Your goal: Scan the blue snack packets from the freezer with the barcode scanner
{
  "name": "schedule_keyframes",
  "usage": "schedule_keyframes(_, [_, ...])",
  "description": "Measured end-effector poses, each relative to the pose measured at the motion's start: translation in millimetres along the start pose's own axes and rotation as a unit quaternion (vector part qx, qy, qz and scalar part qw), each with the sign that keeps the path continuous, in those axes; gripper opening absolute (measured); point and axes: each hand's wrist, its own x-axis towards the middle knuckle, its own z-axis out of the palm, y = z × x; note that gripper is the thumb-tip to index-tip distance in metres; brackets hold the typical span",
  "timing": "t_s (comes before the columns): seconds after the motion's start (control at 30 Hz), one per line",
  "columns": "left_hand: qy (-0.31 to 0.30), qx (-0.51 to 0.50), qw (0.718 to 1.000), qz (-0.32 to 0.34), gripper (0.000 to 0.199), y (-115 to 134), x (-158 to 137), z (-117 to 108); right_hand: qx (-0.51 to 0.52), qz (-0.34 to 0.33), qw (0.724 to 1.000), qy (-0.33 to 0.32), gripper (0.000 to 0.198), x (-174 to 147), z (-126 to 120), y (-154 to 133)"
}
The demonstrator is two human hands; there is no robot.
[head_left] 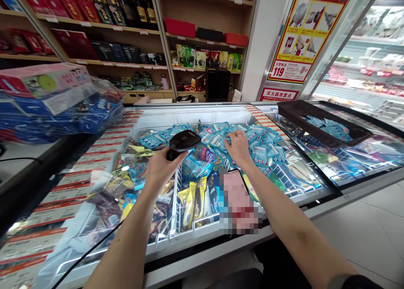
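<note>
My left hand [162,167] is wrapped round a black barcode scanner [184,141], whose head points right, above the glass lid. Many small blue packets [260,152] lie spread and overlapping on the glass at the far middle and right. Over them is my right hand [239,147], a ring on one finger. Its bent fingers rest apart on the packets, and none is visibly lifted. A phone [240,200] lies near the front edge beside my right forearm, its screen lit pink and partly blurred out.
Beneath the glass [151,242], the freezer holds wrapped ice creams [195,196] in wire baskets. A brown basket [325,123] with more blue packets stands at right. Plastic-wrapped boxes [57,99] are piled at left. The scanner's cable [88,247] crosses the lower left. Stocked shelves [126,28] stand behind.
</note>
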Motion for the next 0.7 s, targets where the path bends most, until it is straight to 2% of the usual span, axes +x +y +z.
schedule_keyframes(0.23, [0.04,-0.039,0.998,-0.022,0.048,-4,5,-1,0.021,-0.003,1.0,0.023,0.027,-1,2,1])
schedule_keyframes(0.4, [0.039,-0.055,0.998,-0.015,0.049,-9,11,0,0.036,0.0,0.999,0.027,0.026,-1,5,-2])
schedule_keyframes(0.53, [0.041,-0.106,0.993,-0.045,0.051,-13,15,-1,0.038,-0.001,0.999,0.034,0.026,-1,3,-9])
schedule_keyframes(0.7, [0.071,-0.14,0.984,-0.082,0.047,-20,19,-9,0.025,-0.011,1.0,-0.003,0.026,4,4,-23])
